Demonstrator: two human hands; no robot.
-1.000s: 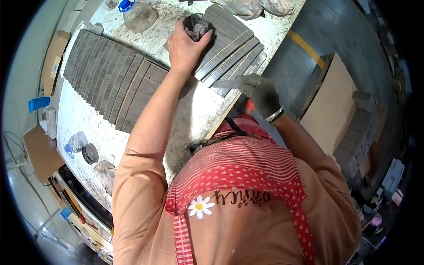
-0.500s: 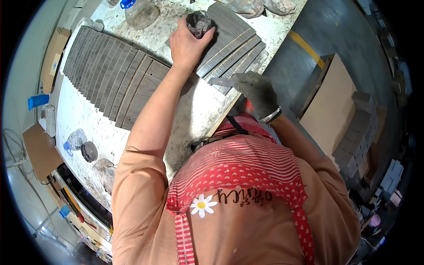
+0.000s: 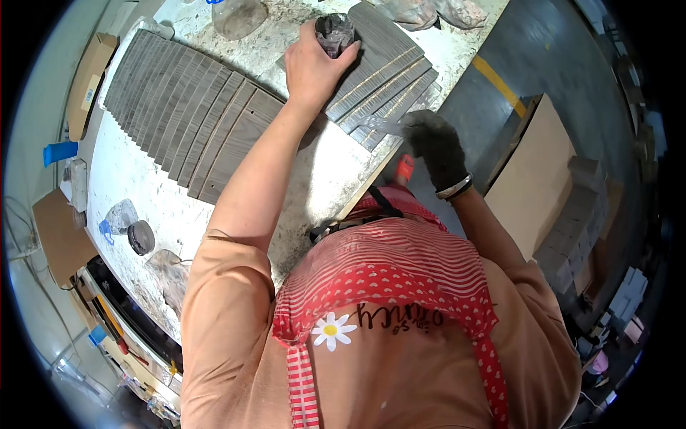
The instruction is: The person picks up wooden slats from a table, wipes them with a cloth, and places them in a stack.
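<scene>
My bare left hand point(image 3: 314, 68) is closed around a small dark cup point(image 3: 334, 36) with a crumpled, plastic-like lining. It is over the far part of a fanned stack of grey wood-grain boards point(image 3: 382, 53). My right hand point(image 3: 437, 146), in a dark glove, grips a thin, flat, blade-like tool point(image 3: 382, 126). Motion blurs that tool, and its exact kind is unclear. Its tip is over the near ends of the same boards, by the table edge; whether it touches them I cannot tell.
A long row of overlapping grey boards point(image 3: 179, 107) lies left on the stained white table point(image 3: 293, 207). Clear plastic bottles point(image 3: 239, 18), a dark round lid point(image 3: 141, 237) and plastic bags point(image 3: 461, 13) rest around it. Cardboard point(image 3: 529, 171) stands on the floor at right.
My right hand has shifted right and slightly down, and the tool's blade now looks smeared. The left hand still holds the cup over the boards. The whole view has shifted slightly.
</scene>
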